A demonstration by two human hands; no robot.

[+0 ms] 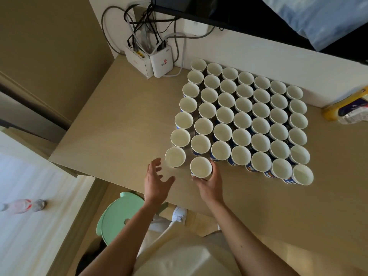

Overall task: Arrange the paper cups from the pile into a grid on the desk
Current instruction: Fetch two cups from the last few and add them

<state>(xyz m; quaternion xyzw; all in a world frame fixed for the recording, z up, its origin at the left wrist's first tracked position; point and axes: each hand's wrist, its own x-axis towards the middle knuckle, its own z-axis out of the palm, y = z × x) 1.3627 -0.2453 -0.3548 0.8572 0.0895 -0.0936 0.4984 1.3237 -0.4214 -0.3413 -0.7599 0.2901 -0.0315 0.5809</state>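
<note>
Head view: beige wooden desk, seen from above.
Grid: upright white paper cups with blue printed sides, packed rim to rim in slanting rows on the desk's right half.
Right hand: fingers curled round one more paper cup, which stands upright at the grid's near-left corner, just beside its neighbours.
Left hand: spread, fingers relaxed, holding nothing; just beside the end cup of the leftmost column.
Back of desk: two white router boxes against the wall.
Below desk edge: mint-green round stool.
</note>
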